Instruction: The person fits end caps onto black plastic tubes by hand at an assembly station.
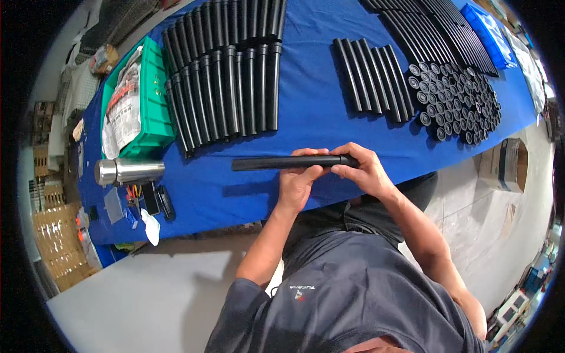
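A long black tube lies level across both hands, just above the blue cloth near the table's front edge. My left hand grips it around the middle, fingers behind and thumb in front. Around its right end, where a wider black collar shows, my right hand is closed. The tube's left end sticks out free. Beyond the hands, several loose black tubes lie side by side. To their right stands a cluster of round black caps. Two rows of black tubes with wider ends lie at the left.
A green crate holding a printed bag stands at the left. Near it are a steel bottle, a phone, small tools and a white tissue. More tubes and a blue tray are at the back right.
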Action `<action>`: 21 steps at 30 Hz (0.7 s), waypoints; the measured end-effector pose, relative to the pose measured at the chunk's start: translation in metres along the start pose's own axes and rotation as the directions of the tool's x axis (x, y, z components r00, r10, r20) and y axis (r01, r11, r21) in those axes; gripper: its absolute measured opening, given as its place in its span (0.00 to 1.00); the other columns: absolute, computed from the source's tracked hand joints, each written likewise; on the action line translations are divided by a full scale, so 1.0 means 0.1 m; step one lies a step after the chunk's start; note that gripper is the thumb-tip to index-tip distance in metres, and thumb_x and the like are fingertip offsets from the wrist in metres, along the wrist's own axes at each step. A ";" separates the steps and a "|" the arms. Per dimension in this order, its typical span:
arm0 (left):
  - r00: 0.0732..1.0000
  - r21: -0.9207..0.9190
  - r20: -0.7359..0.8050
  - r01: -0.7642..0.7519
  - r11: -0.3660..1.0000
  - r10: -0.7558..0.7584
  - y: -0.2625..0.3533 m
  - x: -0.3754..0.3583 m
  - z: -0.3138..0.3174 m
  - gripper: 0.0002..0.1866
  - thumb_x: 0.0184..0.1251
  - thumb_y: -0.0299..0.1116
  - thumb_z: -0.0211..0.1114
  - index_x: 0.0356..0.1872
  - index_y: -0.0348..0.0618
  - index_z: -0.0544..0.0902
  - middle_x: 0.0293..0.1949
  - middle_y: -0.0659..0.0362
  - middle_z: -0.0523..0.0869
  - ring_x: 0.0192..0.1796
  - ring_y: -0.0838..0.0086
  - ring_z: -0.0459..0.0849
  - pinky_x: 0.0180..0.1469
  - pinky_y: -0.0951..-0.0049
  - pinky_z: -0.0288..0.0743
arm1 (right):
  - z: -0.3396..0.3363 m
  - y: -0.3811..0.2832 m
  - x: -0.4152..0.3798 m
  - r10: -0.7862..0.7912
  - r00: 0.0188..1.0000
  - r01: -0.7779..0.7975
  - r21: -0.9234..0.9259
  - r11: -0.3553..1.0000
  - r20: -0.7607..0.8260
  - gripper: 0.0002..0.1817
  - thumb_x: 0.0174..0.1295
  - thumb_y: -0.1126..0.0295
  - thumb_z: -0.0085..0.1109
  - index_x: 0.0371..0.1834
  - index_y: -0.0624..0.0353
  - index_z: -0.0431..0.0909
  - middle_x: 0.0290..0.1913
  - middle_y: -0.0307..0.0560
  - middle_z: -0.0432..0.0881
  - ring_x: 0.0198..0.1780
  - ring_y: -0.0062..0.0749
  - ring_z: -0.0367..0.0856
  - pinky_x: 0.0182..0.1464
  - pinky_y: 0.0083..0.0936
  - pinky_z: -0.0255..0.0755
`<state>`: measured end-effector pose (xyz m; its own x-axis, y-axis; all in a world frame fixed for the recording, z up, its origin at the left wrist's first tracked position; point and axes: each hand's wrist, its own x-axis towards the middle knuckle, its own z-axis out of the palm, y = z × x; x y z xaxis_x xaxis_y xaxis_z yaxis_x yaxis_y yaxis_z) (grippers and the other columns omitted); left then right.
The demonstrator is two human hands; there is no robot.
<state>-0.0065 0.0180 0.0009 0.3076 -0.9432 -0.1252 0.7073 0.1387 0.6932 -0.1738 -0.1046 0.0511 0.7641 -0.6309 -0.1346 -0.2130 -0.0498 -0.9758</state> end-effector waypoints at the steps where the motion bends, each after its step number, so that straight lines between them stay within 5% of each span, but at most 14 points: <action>1: 0.999 -0.050 0.019 0.031 0.998 -0.030 0.05 -0.02 0.01 0.21 0.71 0.26 0.70 0.63 0.46 0.77 0.65 0.41 0.82 0.66 0.54 0.83 0.67 0.50 0.83 | -0.01 0.03 -0.01 0.051 0.999 -0.051 0.043 0.998 0.009 0.23 0.60 0.69 0.77 0.57 0.64 0.81 0.40 0.44 0.86 0.42 0.25 0.85 0.43 0.26 0.78; 6: 0.999 -0.204 0.013 0.031 0.979 -0.029 0.10 -0.15 -0.01 0.28 0.73 0.29 0.70 0.71 0.48 0.71 0.68 0.41 0.79 0.71 0.48 0.79 0.71 0.47 0.78 | -0.07 0.04 -0.10 0.120 0.993 -0.121 0.261 0.958 0.019 0.18 0.65 0.73 0.73 0.55 0.64 0.81 0.36 0.37 0.84 0.38 0.17 0.81 0.43 0.19 0.77; 12: 0.999 -0.278 0.038 0.001 0.961 0.010 0.05 -0.11 -0.13 0.18 0.74 0.26 0.67 0.62 0.45 0.78 0.65 0.41 0.81 0.72 0.43 0.76 0.73 0.42 0.76 | -0.11 0.11 -0.13 0.151 0.988 -0.133 0.396 0.909 -0.015 0.18 0.66 0.74 0.72 0.56 0.64 0.80 0.37 0.35 0.83 0.37 0.17 0.81 0.42 0.20 0.78; 21: 0.999 -0.271 -0.044 0.013 0.963 -0.026 0.05 -0.11 -0.08 0.14 0.74 0.28 0.67 0.58 0.43 0.80 0.63 0.42 0.83 0.70 0.44 0.78 0.70 0.46 0.81 | -0.11 0.11 -0.13 0.061 0.996 -0.048 0.184 0.982 -0.066 0.18 0.64 0.70 0.73 0.53 0.64 0.81 0.36 0.43 0.85 0.37 0.23 0.82 0.40 0.24 0.78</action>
<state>-0.0010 0.0315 0.0001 0.3171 -0.9322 -0.1747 0.8571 0.2027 0.4737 -0.1934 -0.1056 0.0440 0.7080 -0.6823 -0.1822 -0.1335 0.1240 -0.9833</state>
